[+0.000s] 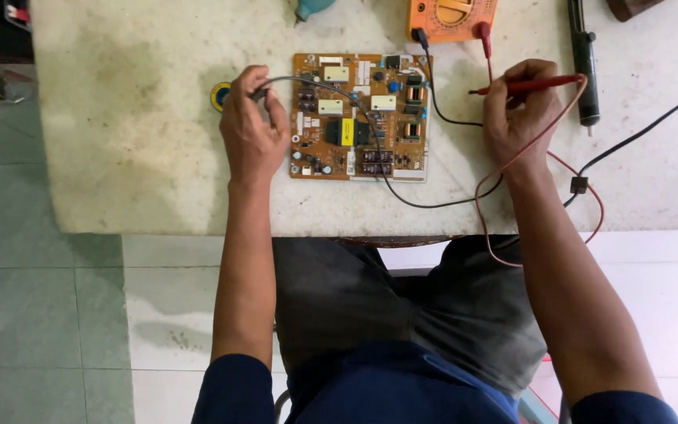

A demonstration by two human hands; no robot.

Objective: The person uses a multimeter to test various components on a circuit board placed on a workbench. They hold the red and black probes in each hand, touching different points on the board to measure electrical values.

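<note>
Both hands on multimeter probes beside the circuit board (359,116)

Left hand (253,129) sits just left of the board, fingers (246,82) clenched around the black probe (260,92); its black lead crosses the board. Right hand (521,114) is right of the board, fingers pinching the red probe (529,84), tip pointing toward the board, not touching it. Board lies flat mid-surface (135,141). Orange multimeter (452,17) at the far edge, soldering iron (584,59) to the right, small yellow tape roll (220,95) partly behind the left hand
</note>
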